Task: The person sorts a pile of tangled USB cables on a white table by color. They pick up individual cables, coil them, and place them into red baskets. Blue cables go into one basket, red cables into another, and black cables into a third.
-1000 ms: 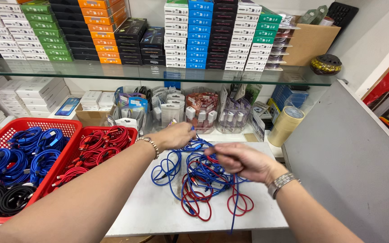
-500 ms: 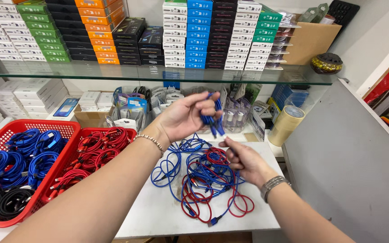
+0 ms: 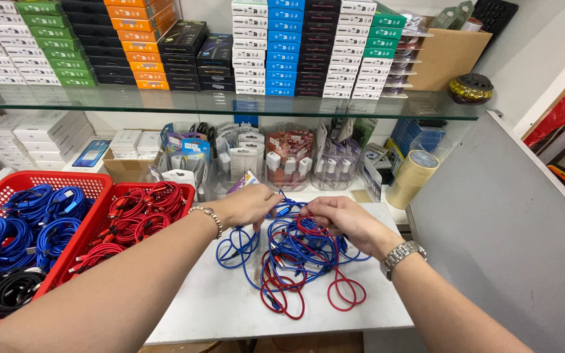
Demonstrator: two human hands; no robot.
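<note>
Two hands working tangled pile of blue and red cables (image 3: 295, 261) at frame centre, on white table (image 3: 217, 314); left hand (image 3: 250, 206) pinching blue strand at pile's upper edge, fingers closed on it; right hand (image 3: 341, 219) gripping red and blue loops, likely pulling apart; sorted coils lying in red baskets (image 3: 99, 186) at left, grouped by colour.

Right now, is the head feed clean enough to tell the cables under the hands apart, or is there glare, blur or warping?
Head view: even, bright light, soft shadows only; the left hand, right hand and tangled blue and red cables are sharp; faint reflections on the glass shelf; wide-angle bending toward the edges, with the near forearms stretched.
</note>
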